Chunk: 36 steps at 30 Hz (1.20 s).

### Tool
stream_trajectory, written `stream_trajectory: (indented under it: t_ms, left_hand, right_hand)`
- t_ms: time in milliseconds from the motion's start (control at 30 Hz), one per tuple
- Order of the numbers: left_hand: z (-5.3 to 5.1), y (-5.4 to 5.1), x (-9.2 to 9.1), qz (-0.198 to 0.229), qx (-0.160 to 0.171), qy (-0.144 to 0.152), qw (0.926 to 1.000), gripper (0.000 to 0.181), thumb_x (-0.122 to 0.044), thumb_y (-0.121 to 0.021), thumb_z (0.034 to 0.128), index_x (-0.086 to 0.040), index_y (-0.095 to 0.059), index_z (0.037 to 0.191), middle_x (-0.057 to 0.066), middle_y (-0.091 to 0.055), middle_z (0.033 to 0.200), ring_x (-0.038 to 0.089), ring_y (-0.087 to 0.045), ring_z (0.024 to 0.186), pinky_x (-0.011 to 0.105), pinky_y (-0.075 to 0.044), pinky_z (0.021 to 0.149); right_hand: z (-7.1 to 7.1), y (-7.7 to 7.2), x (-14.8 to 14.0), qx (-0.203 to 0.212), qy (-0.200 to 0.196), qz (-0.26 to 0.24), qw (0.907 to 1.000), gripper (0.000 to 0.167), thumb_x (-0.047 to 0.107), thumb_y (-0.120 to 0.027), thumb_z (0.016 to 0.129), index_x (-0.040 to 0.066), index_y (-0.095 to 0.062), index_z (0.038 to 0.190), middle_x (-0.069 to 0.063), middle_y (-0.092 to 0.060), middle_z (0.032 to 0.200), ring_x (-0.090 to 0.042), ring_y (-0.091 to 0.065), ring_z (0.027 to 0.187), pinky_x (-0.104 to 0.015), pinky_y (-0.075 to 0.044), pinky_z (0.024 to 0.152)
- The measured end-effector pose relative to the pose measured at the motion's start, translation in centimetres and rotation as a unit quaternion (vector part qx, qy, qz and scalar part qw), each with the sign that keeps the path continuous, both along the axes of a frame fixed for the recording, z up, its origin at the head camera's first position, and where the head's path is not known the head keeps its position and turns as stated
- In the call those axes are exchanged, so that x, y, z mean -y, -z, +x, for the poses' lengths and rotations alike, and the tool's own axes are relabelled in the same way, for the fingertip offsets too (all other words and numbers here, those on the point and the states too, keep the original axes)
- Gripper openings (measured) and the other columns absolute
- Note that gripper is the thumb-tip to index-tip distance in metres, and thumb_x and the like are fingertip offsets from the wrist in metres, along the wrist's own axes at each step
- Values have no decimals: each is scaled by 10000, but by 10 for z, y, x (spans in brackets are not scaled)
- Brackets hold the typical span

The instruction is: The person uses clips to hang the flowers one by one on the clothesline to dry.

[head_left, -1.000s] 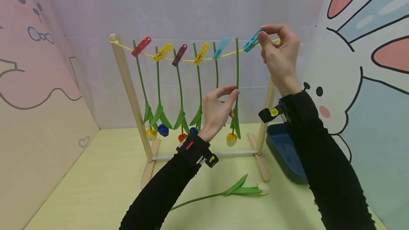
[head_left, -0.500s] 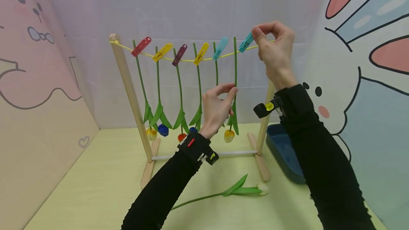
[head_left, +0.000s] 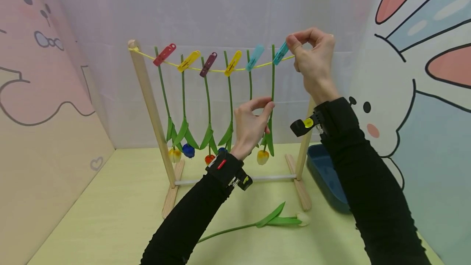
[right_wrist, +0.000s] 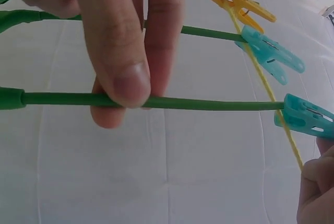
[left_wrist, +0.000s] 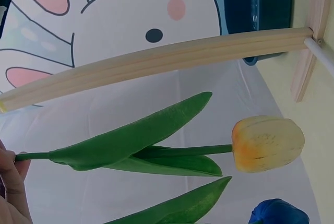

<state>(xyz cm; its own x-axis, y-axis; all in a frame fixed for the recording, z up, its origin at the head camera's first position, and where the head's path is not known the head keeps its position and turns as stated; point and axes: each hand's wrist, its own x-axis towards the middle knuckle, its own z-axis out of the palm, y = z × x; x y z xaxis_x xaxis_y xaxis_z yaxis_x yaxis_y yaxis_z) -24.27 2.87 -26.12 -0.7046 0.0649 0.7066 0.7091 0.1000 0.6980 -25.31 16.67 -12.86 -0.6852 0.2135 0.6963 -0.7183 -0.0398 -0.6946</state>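
In the head view my left hand point(head_left: 252, 124) pinches the green stem of an upside-down yellow-orange tulip point(head_left: 263, 157) between thumb and fingers. The bloom hangs down in the left wrist view. My right hand point(head_left: 314, 60) pinches a teal clothespin point(head_left: 281, 53) at the yellow line point(head_left: 263, 65), near the stem's upper end. From the right wrist, the jaws of this clothespin point(right_wrist: 308, 115) sit at the stem tip where it meets the line. Whether they are closed on both is hard to tell.
Several upside-down tulips hang from pegs, among them a red clothespin point(head_left: 164, 55) and a light-blue clothespin point(head_left: 254, 57). The wooden rack point(head_left: 151, 107) stands on the table. A white tulip point(head_left: 272, 220) lies in front; a dark-blue basin point(head_left: 327, 177) stands at right.
My right hand has moved left along the line with the teal clothespin, bringing it up to the stem. The left hand has stayed nearly still, still pinching the tulip stem.
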Motion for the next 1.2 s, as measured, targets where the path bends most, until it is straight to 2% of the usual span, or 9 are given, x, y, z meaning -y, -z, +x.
stream_trajectory:
  t_ms: [167,467,633,933,1100,1200]
  left_hand:
    - [-1,1,0,-31,32,1,10000,249,-106,-663,974,19,-709,1184,205,-745,1098,281,-564,408,245,-425,382]
    - [-1,1,2,-42,121,17,9999,248,-109,-663,975,12,-709,1186,204,-742,1107,370,-581,441,238,-426,393]
    - [-1,1,3,-41,180,44,9998,249,-108,-664,974,14,-711,1186,205,-743,1107,380,-580,437,238,-408,381]
    - [-3,2,3,-178,117,-114,9997,238,-126,-673,972,-3,-722,1169,183,-755,1082,264,-564,405,257,-444,397]
    - [-2,3,3,-278,47,-133,9995,247,-139,-669,977,-3,-717,1178,187,-754,1109,318,-586,428,253,-460,407]
    - [2,7,5,-358,0,-121,9993,299,-154,-653,989,1,-689,1242,185,-735,1191,334,-600,447,248,-468,418]
  right_hand:
    - [-1,1,1,96,94,87,9999,170,26,-706,914,97,-705,759,-11,-563,746,-85,-332,398,-177,-277,405]
    - [-2,4,4,210,183,59,9996,209,8,-726,896,115,-701,718,0,-579,712,-68,-347,385,-174,-266,390]
    - [-3,5,4,371,224,76,9990,197,16,-733,892,113,-709,723,9,-599,704,-60,-357,397,-173,-256,388]
    - [-2,8,0,372,99,339,9987,136,60,-730,910,113,-732,786,14,-586,705,-82,-305,372,-192,-242,388]
    - [-1,10,-3,380,50,511,9980,75,98,-730,919,91,-751,848,6,-576,741,-84,-337,372,-189,-265,391]
    - [0,12,-4,440,161,700,9964,89,132,-728,927,54,-754,961,2,-597,812,-89,-399,371,-176,-312,388]
